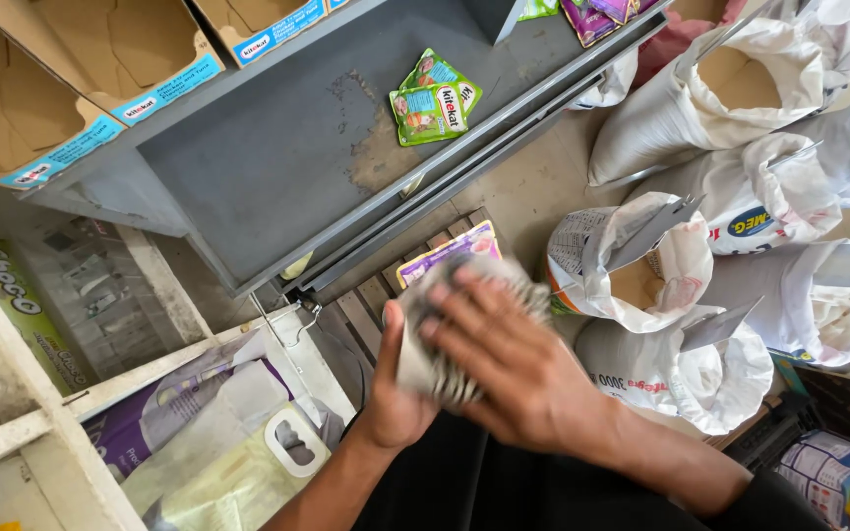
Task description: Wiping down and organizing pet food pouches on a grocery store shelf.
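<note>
Stack of flat pouches (464,324) is held at centre of frame, just below the front lip of the grey metal shelf (277,167). Left hand (395,393) is closed round the stack's lower-left edge, thumb up along the side. Right hand (518,369) is laid flat over the top, fingers spread across the pouch edges, pressing rather than gripping; motion blur noted on both, so finger detail is approx.

Handling note (judgement): stack is best kept squared w/ the left hand acting as base and the right palm holding edges level, so no pouch slides out sideways. Pressure should be even; slick foil likely slips if fanned.

Appearance: pouches seem thin, silvery-grey at the edges, ribbed look where edges are bunched; a purple-faced pouch shows at the back of the stack. Exact count cannot be told.

Surroundings: two green pouches (433,98) lie on the shelf, upper centre. Open cardboard boxes (71,88) sit upper left. White sacks (730,226) w/ rolled tops and scoops stand at right. Purple-and-white bag (199,433) lies lower left.
</note>
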